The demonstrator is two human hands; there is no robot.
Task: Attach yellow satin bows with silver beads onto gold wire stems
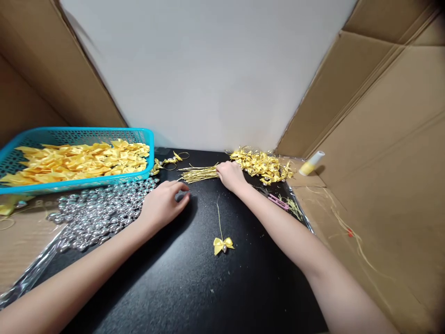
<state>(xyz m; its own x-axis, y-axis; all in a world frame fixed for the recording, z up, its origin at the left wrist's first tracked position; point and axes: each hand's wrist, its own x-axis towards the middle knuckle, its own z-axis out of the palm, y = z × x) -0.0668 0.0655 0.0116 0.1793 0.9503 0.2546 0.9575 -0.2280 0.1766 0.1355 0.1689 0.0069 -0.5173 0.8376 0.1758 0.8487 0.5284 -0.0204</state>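
My right hand (231,175) is over the right end of a bundle of thin gold cords (200,174), its fingers closed down on them; the fingertips are partly hidden. Beside the silver beads (104,213), my left hand (167,202) hovers with fingers curled, a gap between thumb and forefinger and nothing in it. Between my forearms lies a yellow ribbon bow (224,246) with a silver bead at its middle and a thin cord stretching away from it. A pile of similar beaded bows (262,164) sits just right of my right hand.
A blue plastic basket (151,153) full of yellow bows stands at the back left. Pink-handled snips (278,202) and cord scraps (295,208) lie right of my right forearm. A thread spool (312,163) stands farther right. Cardboard walls (382,139) flank the black work surface (194,297).
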